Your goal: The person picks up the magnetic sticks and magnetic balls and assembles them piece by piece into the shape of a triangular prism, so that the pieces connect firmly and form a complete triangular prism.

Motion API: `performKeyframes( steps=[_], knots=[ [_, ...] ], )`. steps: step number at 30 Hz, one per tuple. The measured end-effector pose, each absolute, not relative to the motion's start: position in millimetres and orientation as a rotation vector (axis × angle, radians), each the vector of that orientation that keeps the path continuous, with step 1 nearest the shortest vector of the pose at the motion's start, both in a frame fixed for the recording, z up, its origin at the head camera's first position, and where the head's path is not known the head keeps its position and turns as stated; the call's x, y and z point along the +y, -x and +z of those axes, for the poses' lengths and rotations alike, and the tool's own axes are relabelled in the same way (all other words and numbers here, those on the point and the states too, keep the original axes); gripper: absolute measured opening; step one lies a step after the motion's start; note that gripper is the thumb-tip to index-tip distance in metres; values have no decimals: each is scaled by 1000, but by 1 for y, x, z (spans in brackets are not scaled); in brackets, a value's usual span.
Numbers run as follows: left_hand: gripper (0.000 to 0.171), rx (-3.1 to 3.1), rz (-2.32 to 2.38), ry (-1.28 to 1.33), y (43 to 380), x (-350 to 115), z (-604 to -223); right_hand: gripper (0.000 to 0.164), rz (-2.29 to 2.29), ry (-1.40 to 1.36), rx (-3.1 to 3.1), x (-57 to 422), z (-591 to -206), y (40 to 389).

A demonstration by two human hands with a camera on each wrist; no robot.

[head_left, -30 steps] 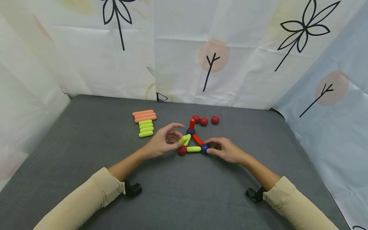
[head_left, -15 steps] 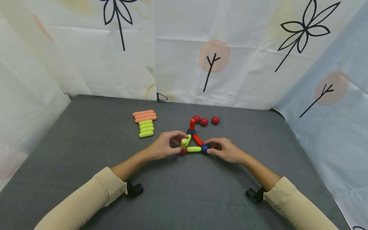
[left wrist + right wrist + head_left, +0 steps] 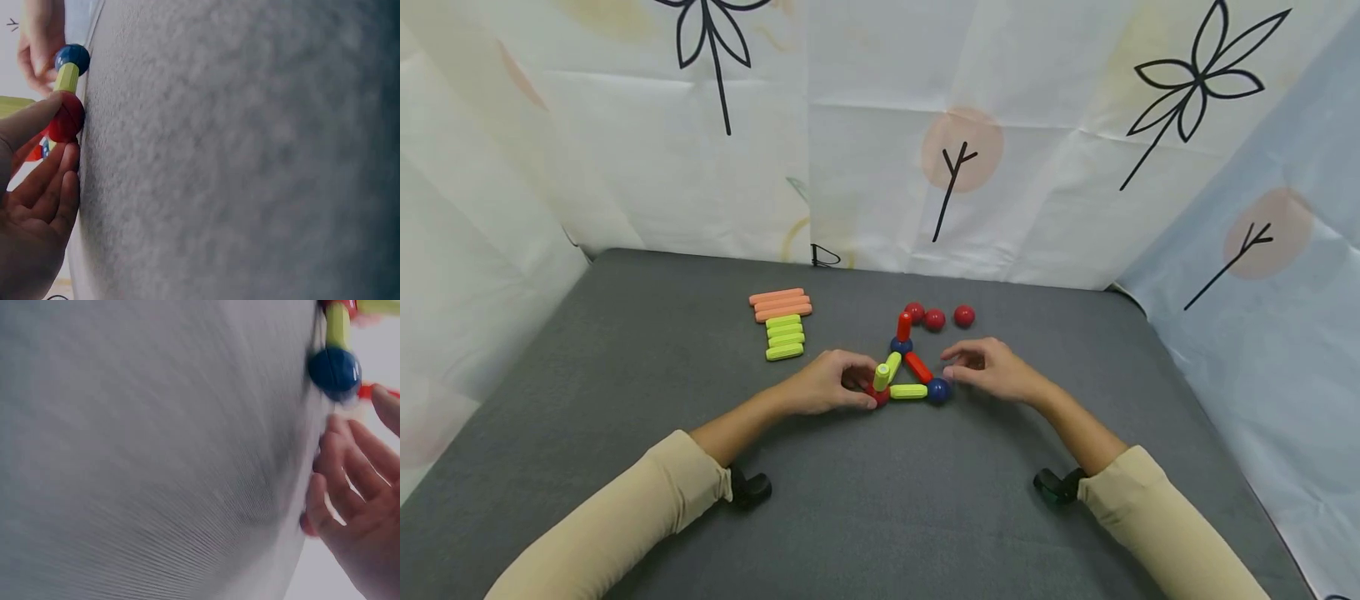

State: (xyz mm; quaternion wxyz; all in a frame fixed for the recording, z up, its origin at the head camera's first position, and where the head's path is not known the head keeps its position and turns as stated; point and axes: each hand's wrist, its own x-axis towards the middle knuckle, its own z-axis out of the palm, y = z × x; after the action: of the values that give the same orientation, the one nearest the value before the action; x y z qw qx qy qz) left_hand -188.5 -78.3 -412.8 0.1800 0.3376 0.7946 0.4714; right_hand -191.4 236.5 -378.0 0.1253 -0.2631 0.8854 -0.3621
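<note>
A triangle of rods and balls lies flat in the middle of the head view. Its corners are a red ball [image 3: 881,397], a right blue ball [image 3: 937,392] and a back blue ball [image 3: 901,347]. Two yellow-green rods and a red rod [image 3: 918,367] join them. From the red ball rises another yellow-green rod [image 3: 882,377]; on the back blue ball stands a second red rod [image 3: 904,327]. My left hand [image 3: 829,383] pinches the red ball [image 3: 66,120] between thumb and fingers. Fingers apart, my right hand [image 3: 996,371] hovers just beside the right blue ball [image 3: 336,373], holding nothing.
Behind the triangle lie three loose red balls [image 3: 935,320]. To the left, orange rods [image 3: 782,306] and several shorter yellow-green rods [image 3: 786,337] lie in a stack of rows on the grey table [image 3: 880,517]. A printed cloth [image 3: 865,167] hangs along the back edge.
My left hand has tilted the yellow-green rod upright on the red ball, then slid its grip down to that ball. My right hand has let go of the blue ball and lifted slightly away.
</note>
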Motion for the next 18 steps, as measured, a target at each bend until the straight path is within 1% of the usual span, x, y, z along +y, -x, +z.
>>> performKeyframes(
  steps=[3,7,9,11,16,18],
  knots=[
    [38,2233,1312,-952,190,-79,-412,35,-1092,658,2790,239,-379,207],
    [36,2220,1296,-948,192,-79,-410,49,-1092,488,2932,242,-384,227],
    [36,2215,1297,-937,192,-79,-409,54,-1081,449,2928,243,-387,235],
    [36,2208,1298,-934,191,-79,-408,51,-1083,418,2916,243,-389,241],
    [34,2205,1296,-931,193,-77,-409,38,-1120,377,2950,239,-393,246],
    [33,2205,1294,-925,193,-77,-409,36,-1126,383,2969,237,-393,246]
  ],
)
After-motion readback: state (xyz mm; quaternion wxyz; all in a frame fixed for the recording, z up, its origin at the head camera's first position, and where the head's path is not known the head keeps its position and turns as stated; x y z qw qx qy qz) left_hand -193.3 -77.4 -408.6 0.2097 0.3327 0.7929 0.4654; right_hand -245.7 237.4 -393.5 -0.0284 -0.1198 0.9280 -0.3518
